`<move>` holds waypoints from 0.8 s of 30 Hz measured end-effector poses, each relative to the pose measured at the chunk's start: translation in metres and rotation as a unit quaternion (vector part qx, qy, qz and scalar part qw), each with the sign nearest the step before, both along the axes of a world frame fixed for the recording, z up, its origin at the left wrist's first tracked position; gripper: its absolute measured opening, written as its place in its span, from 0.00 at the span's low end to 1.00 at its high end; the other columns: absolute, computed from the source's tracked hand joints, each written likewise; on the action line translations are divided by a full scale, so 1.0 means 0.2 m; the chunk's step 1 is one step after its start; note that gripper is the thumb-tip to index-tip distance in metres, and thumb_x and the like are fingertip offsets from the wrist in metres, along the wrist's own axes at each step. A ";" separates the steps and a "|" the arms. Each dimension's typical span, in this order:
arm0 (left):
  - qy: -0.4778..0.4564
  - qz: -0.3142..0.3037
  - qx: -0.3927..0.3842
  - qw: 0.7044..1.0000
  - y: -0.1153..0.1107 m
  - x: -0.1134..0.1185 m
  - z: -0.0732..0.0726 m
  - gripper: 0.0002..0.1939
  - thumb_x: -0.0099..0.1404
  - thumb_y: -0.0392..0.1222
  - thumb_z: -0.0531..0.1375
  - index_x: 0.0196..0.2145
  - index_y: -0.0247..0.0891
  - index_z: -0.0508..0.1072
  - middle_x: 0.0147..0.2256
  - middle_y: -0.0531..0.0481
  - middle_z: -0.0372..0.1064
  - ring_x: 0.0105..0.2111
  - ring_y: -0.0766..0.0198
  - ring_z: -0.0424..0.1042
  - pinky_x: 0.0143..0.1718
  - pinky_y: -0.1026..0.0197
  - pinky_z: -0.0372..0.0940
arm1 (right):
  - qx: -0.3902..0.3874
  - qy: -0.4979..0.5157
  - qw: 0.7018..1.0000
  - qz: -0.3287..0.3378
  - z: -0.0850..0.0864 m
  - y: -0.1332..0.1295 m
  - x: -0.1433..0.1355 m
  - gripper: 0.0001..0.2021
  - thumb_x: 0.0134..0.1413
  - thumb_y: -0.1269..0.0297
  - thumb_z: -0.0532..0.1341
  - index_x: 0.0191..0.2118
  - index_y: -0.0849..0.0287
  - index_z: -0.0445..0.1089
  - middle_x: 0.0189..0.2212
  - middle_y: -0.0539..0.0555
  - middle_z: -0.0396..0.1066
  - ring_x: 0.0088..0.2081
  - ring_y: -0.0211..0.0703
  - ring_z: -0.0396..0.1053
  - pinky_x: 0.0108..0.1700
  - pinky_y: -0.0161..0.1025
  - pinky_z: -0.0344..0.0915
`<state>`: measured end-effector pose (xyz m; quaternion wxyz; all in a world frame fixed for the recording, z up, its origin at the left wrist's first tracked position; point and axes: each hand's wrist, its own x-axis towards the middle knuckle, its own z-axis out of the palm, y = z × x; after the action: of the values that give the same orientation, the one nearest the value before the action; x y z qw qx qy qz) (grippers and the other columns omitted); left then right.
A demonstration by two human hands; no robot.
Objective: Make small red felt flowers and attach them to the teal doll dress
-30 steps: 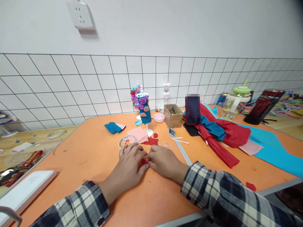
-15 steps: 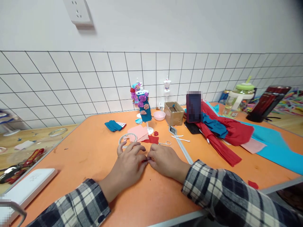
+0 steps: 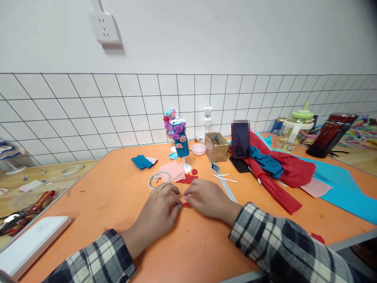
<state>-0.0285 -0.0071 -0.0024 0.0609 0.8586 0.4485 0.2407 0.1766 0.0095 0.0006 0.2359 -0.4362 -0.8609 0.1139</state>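
A small strip of red crepe paper (image 3: 185, 204) shows between my two hands, low over the orange table. My left hand (image 3: 161, 203) is closed, with thumb and fingertips pinching the strip's left end. At its right end, my right hand (image 3: 206, 198) pinches too, its fingers curled downward. Just beyond my fingertips lie a red paper scrap (image 3: 188, 179), a small red paper flower (image 3: 194, 171) and pink paper sheets (image 3: 173, 171). A roll of tape (image 3: 159, 180) rests near my left hand. Behind stands a mini dress form (image 3: 180, 143) in teal with purple and pink flowers.
At the back are a pink bowl (image 3: 198, 149), a cardboard box (image 3: 217, 147), a bare dress form (image 3: 207, 114) and an upright phone (image 3: 240, 139). Tweezers (image 3: 225, 184) and cotton swabs (image 3: 225, 178) lie right of centre. Red paper (image 3: 273, 188), a bottle (image 3: 296, 131) and a thermos (image 3: 331, 135) stand rightward.
My fingertips have drawn slightly apart, and the red strip now shows between them. The scissors' handles are no longer visible beyond my right hand. The view has tilted up slightly.
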 end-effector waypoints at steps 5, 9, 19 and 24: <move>-0.214 0.078 -0.132 0.965 0.10 -0.07 -0.04 0.09 0.60 0.44 0.61 0.28 0.39 0.78 0.46 0.42 0.72 0.48 0.53 0.71 0.49 0.49 0.66 | -0.025 0.020 0.995 -0.092 0.06 0.15 0.21 0.10 0.57 0.63 0.59 0.37 0.57 0.78 0.34 0.52 0.74 0.37 0.40 0.68 0.39 0.36 0.58; -0.322 0.122 -0.190 0.919 0.12 -0.10 -0.02 0.13 0.61 0.50 0.61 0.34 0.37 0.77 0.42 0.43 0.76 0.45 0.52 0.73 0.49 0.49 0.65 | -0.056 -0.036 0.996 -0.052 0.04 0.20 0.30 0.09 0.54 0.64 0.60 0.33 0.57 0.79 0.34 0.52 0.76 0.37 0.41 0.68 0.38 0.36 0.58; -0.321 0.162 -0.198 0.912 0.09 -0.07 0.00 0.15 0.58 0.54 0.61 0.33 0.39 0.77 0.35 0.47 0.76 0.39 0.53 0.73 0.45 0.53 0.64 | -0.083 -0.123 0.989 -0.028 -0.02 0.23 0.29 0.06 0.53 0.64 0.62 0.34 0.55 0.78 0.35 0.53 0.76 0.39 0.45 0.69 0.35 0.36 0.57; -0.271 0.064 -0.159 0.947 0.08 -0.05 0.00 0.11 0.59 0.49 0.61 0.29 0.40 0.77 0.36 0.47 0.76 0.42 0.54 0.72 0.51 0.52 0.61 | -0.051 -0.141 0.988 -0.041 -0.03 0.18 0.23 0.07 0.60 0.66 0.56 0.37 0.60 0.71 0.38 0.57 0.73 0.38 0.44 0.68 0.32 0.37 0.53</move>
<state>-0.0385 0.0099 -0.0033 0.3004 0.7098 0.5014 0.3932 0.2221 0.0456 -0.0064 0.0938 -0.4943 -0.8600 0.0847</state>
